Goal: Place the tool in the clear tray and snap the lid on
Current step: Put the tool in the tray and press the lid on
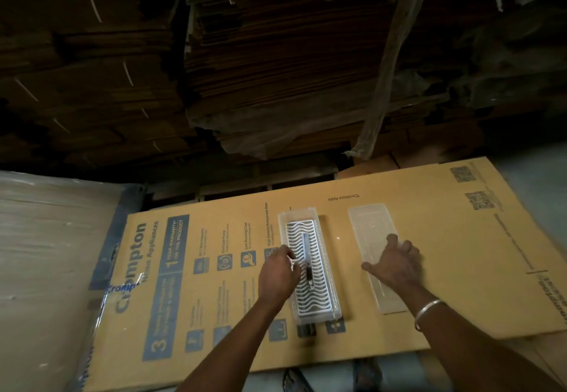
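Tool [306, 256] lay in the tray [333, 281] on the cardboard [429, 269], my left hand [277, 273] loosely pinching near it, right hand [397, 264] flat and released on the lid [369, 229]; I figured the lid could seat crooked if the tool rode up.

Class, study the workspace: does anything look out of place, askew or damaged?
Nothing stands out. The tool lies lengthwise on the white wavy insert in the clear tray; the lid lies flat beside it under the right hand, not yet on.
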`<state>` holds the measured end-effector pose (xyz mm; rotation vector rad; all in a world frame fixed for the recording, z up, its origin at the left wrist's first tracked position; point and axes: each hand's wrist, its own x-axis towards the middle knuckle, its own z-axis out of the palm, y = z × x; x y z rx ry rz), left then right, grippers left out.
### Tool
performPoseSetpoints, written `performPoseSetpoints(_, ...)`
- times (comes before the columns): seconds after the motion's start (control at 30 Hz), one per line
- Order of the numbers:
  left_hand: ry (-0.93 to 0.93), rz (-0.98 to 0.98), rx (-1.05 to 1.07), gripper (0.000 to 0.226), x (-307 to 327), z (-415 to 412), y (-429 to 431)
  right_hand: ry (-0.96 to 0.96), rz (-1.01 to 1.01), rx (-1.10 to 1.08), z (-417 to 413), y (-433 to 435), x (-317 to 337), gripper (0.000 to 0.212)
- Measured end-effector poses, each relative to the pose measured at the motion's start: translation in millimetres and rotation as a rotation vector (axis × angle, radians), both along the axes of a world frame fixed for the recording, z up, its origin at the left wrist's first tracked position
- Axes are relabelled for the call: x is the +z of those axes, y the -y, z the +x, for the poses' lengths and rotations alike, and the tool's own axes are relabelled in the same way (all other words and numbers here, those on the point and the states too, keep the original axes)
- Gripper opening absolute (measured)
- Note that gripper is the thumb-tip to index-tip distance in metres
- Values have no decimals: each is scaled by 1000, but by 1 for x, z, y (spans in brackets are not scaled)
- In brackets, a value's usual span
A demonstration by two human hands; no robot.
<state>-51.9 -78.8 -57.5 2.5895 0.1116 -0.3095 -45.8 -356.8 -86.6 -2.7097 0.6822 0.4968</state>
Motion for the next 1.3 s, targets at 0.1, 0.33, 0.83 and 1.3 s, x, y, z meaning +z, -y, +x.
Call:
performPoseSetpoints(0.1, -10, -60, 49, 21, -2, -8, -13, 14, 38, 15, 5, -8, 12, 108)
performPoseSetpoints(0.33, -44, -193, 164, 30, -4, -27, -25, 99, 103, 116, 10, -53, 51, 109)
performPoseSetpoints(0.83, -307, -443, 268, 29, -9, -50, -42, 40, 64, 232, -11, -147, 48, 114)
performPoseSetpoints(1.3, -564, -532, 189, 67, -8, -65, -45, 16, 32, 232, -11, -173, 43, 114)
